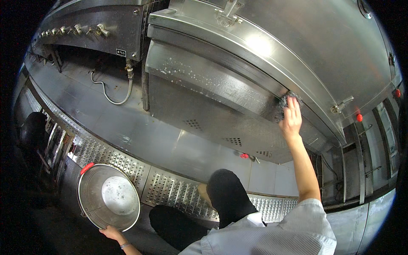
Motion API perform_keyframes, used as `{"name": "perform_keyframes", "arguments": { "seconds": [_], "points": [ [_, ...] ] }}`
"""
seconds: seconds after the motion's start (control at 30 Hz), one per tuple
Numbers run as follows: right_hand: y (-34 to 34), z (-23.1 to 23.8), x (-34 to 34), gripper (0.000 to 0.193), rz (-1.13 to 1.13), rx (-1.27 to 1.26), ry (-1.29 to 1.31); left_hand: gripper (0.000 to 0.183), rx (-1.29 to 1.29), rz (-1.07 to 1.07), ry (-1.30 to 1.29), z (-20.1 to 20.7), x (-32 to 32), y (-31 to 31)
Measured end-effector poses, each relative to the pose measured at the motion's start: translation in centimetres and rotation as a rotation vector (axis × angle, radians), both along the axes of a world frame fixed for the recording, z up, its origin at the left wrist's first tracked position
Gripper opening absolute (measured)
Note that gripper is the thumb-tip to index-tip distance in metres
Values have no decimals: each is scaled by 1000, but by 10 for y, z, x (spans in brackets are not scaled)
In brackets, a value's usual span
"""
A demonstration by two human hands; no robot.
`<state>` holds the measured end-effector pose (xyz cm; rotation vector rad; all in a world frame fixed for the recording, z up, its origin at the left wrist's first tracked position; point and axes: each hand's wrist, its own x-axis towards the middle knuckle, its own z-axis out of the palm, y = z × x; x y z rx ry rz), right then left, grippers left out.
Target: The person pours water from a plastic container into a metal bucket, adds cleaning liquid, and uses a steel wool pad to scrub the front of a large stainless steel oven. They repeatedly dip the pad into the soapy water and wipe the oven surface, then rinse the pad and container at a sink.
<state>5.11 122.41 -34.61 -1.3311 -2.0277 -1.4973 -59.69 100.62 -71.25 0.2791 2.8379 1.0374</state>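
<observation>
Near left, the left hand (111, 233) grips the rim of a round metal basin (109, 196) holding soapy water above a perforated steel grate (170, 191). Farther right, the right hand (291, 119) presses a dark scouring pad (289, 100), fingers closed on it, against a large steel cabinet (238, 97).

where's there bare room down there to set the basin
The grey tiled floor is bare between the perforated drain grate and the steel cabinet. Near the hose and under the person's legs it is crowded. Left hand holds the basin.
</observation>
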Motion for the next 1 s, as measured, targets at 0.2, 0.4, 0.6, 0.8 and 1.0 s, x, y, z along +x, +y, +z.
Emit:
{"name": "perform_keyframes", "arguments": {
  "seconds": [0.2, 0.4, 0.6, 0.8, 1.0],
  "points": [
    [131, -3, -162, 10, 427, -63, 101, 37, -5, 23, 4, -3, -7, 0],
    [218, -9, -269, 38, 455, -209, -132, 37, 44, 23, 6, -4, -2, 0],
    [168, -52, -203, 44, 426, -387, 13, 39, 79, 72, 49, 14, 7, -1],
    [231, -40, -263, 41, 479, -338, 55, 33, 105, 27, 9, 20, 19, 8],
    [235, -74, -284, 44, 463, -419, -144, 35, 92, 135, 125, 18, 21, 0]
  ]
}}
